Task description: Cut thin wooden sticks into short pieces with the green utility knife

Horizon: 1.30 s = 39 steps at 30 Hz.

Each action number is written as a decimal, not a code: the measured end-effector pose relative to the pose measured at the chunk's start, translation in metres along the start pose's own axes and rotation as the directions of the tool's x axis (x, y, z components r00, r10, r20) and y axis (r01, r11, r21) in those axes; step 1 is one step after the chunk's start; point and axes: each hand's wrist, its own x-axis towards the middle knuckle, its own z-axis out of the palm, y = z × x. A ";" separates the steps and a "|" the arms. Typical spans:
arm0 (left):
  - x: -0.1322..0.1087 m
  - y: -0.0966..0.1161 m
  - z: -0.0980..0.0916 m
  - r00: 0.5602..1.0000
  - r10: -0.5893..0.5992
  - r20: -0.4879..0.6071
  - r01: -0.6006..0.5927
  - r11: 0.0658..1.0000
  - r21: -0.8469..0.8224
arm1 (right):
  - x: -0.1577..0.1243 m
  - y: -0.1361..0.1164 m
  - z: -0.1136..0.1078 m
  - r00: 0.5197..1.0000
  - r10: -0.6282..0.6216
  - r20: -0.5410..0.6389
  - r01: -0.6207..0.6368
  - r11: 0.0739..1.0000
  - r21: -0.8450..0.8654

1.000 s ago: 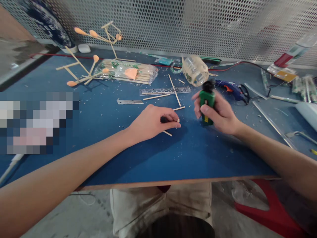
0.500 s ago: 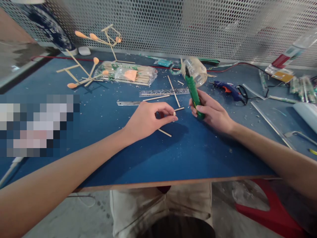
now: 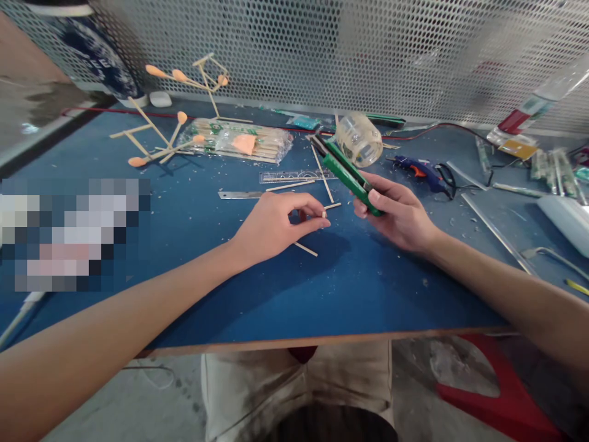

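Observation:
My left hand [image 3: 276, 227] pinches a short wooden stick [image 3: 324, 215] between thumb and forefinger; only its pale end shows. In my right hand [image 3: 396, 209] is a green utility knife [image 3: 347, 172], tilted up and to the left, its fingers wrapped round the lower handle. Beyond my left hand lie a loose metal blade [image 3: 239, 195], a clear ruler [image 3: 294, 176] and several thin wooden sticks [image 3: 323, 169]. Another stick [image 3: 306, 248] pokes out below the left hand.
Stick frames with orange tips [image 3: 170, 147] stand at the back left beside a bag of sticks [image 3: 234, 140]. A clear jar [image 3: 359, 138] and a blue glue gun [image 3: 426, 174] are at the back right. A perforated metal panel [image 3: 294, 55] closes off the rear.
The utility knife has swung from nearly upright to leaning left, its dark tip now further left. My left hand keeps its pinch in about the same place.

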 end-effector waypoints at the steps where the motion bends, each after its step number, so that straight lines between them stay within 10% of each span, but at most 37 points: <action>1: 0.000 0.000 0.000 1.000 0.001 -0.001 -0.001 1.000 0.001 | 0.001 -0.001 0.000 1.000 0.008 -0.016 -0.008 1.000 0.005; 39: -0.001 -0.002 -0.001 0.999 -0.005 -0.032 0.005 1.000 -0.017 | 0.007 0.001 -0.015 0.992 -0.080 -0.094 0.088 0.993 0.080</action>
